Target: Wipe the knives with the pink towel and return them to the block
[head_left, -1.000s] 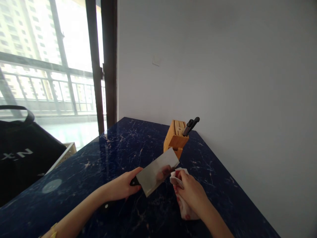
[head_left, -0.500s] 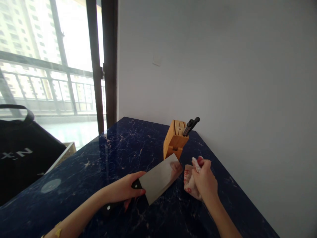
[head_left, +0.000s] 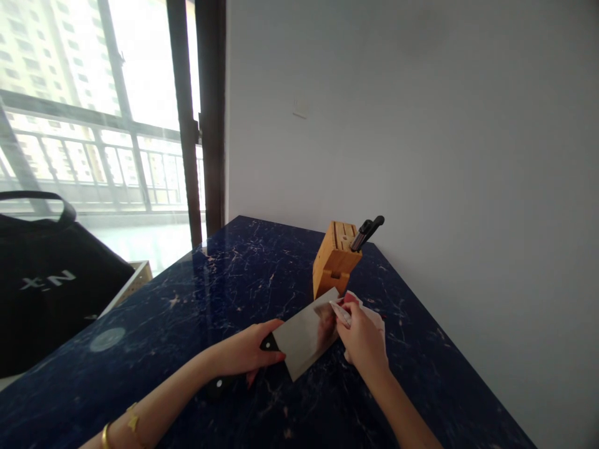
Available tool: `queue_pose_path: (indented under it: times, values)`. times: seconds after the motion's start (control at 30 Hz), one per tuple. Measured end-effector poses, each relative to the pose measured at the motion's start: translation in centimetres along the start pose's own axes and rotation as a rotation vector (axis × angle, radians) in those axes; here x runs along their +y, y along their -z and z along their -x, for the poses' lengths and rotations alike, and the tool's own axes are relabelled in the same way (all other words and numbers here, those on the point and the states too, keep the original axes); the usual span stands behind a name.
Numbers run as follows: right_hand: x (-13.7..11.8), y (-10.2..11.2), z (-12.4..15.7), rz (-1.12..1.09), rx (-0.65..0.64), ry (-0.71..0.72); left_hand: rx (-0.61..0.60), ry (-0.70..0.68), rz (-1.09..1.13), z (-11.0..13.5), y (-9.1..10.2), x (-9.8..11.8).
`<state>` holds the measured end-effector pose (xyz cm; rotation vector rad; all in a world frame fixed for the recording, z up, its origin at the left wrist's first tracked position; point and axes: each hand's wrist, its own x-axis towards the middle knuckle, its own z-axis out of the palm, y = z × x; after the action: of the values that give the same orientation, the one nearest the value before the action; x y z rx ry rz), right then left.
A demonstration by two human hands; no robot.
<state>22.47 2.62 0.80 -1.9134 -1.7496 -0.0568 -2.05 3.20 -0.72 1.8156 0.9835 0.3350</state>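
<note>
My left hand [head_left: 246, 352] is wrapped round the black handle of a wide steel cleaver [head_left: 306, 333], holding its blade tilted just above the dark blue marble table [head_left: 243, 274]. A white cloth with red marks [head_left: 367, 315] is pinched in my right hand [head_left: 362, 340] and presses against the far end of the blade. Just behind stands a wooden knife block [head_left: 334, 259] with one black-handled knife [head_left: 367, 232] in its right side.
A black bag [head_left: 51, 274] sits at the left past the table's edge, beside a pale box rim [head_left: 140, 274]. A white wall runs along the table's right side. A large window and dark door frame stand at the back left.
My right hand drew the cloth away to the right of the blade, then brought it back onto the blade's far end. The cleaver stayed in my left hand, shifting slightly.
</note>
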Motion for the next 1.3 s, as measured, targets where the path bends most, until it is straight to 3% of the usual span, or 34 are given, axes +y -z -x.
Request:
queue_pose_path:
  times: [0.23, 0.63, 0.87, 0.97, 1.3]
  values:
    - [-0.2, -0.2, 0.4, -0.127, -0.083, 0.128, -0.002, -0.007, 0.005, 0.0, 0.1, 0.2]
    - [-1.9, -1.1, 1.7, -0.381, -0.201, 0.178, 0.000, -0.010, 0.060, -0.1, -0.1, 0.2]
    - [-0.4, -2.7, 0.7, -0.372, 0.038, 0.118, -0.002, 0.004, 0.034, 0.0, 0.1, 0.3]
    - [-0.2, -2.5, 0.5, -0.322, 0.028, 0.138, -0.002, 0.006, 0.038, 0.1, 0.0, 0.5]
    - [-4.3, -2.1, 3.0, -0.312, -0.114, 0.267, 0.019, -0.040, -0.013, 0.0, 0.0, 0.0]
